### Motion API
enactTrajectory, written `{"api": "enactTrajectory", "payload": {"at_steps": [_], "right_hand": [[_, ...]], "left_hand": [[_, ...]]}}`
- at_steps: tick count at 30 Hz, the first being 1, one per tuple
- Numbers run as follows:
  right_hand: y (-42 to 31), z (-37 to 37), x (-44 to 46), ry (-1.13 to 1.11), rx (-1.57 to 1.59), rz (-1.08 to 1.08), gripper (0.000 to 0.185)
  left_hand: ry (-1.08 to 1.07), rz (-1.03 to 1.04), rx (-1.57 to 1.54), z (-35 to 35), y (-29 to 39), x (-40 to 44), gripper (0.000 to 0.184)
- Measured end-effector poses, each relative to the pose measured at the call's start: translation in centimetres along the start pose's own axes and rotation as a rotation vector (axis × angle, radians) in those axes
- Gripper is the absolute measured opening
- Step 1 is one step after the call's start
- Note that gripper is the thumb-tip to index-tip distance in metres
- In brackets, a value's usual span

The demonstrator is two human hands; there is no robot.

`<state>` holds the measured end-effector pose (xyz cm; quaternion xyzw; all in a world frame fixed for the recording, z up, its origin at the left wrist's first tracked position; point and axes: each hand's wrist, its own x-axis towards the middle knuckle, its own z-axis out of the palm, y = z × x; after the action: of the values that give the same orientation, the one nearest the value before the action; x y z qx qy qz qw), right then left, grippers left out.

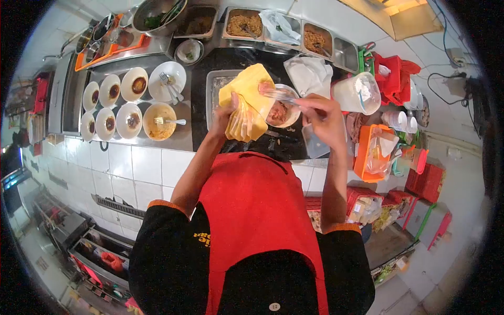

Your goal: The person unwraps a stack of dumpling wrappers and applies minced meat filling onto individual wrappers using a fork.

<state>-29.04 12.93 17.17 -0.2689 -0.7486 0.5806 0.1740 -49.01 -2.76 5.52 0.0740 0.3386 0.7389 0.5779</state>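
Note:
A fanned stack of yellow wrapper sheets (245, 118) is held up over the counter in my left hand (226, 116), whose fingers are wrapped round its left side. In my right hand (321, 116) is a fork (283, 96), its tines touching pinkish filling (266, 87) on the top sheet. Behind and below the sheets stands a white bowl (290, 116) of pink minced filling (277, 112), partly hidden by them. A metal tray (212, 94) with pale powder in it lies to the left, partly covered by the sheets.
Several bowls with dark sauce (129, 119) stand at the left, beside a bowl with a fork (159, 122) and a plate of cutlery (173, 73). Metal food trays (244, 25) line the back. At the right are a white tub (357, 94) and an orange basket (364, 152).

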Motion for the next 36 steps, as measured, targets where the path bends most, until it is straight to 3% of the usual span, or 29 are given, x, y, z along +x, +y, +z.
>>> {"api": "enactTrajectory", "payload": {"at_steps": [7, 13, 19, 22, 26, 29, 30, 32, 33, 34, 36], "right_hand": [[1.0, -0.1, 0.8, -0.01, -0.055, 0.031, 0.034], [2.8, 2.8, 0.7, 0.173, -0.083, -0.254, 0.033], [2.6, 0.2, 0.4, 0.132, -0.068, -0.072, 0.024], [1.9, -0.8, 0.2, 0.063, 0.02, -0.003, 0.021], [0.8, 2.7, 0.6, 0.043, 0.032, 0.006, 0.023], [1.1, 4.2, 0.5, 0.175, -0.374, -0.141, 0.026], [1.4, 5.0, 0.4, 0.167, -0.368, -0.138, 0.026], [2.0, 7.0, 0.2, 0.165, -0.27, -0.362, 0.024], [1.2, 7.9, -0.5, 0.114, -0.259, -0.273, 0.024], [0.0, 7.5, -0.9, 0.11, -0.257, -0.267, 0.024], [-1.9, 5.9, -1.4, -0.162, 0.01, -0.026, 0.028]], "left_hand": [[-0.068, -0.025, -0.036, 0.7, 0.1, -0.7, 0.058], [-0.059, -0.017, -0.183, 0.8, 0.3, -0.3, 0.062], [-0.169, -0.001, -0.406, 1.4, 1.2, 0.0, 0.062], [-0.102, 0.01, -0.208, 1.6, 0.8, -0.3, 0.062], [-0.043, -0.134, 0.035, 2.4, -1.3, -0.4, 0.059], [-0.034, -0.175, 0.123, 2.7, -1.0, -0.2, 0.057], [-0.024, -0.176, 0.122, 2.5, -1.2, -0.2, 0.057], [0.006, -0.157, -0.079, 1.6, -2.0, 0.9, 0.057], [-0.115, -0.172, -0.247, -0.2, -2.7, 2.3, 0.06], [-0.108, -0.174, -0.25, -0.9, -2.4, 2.5, 0.06], [-0.056, -0.054, -0.261, -2.7, -1.6, 2.2, 0.059]]}}
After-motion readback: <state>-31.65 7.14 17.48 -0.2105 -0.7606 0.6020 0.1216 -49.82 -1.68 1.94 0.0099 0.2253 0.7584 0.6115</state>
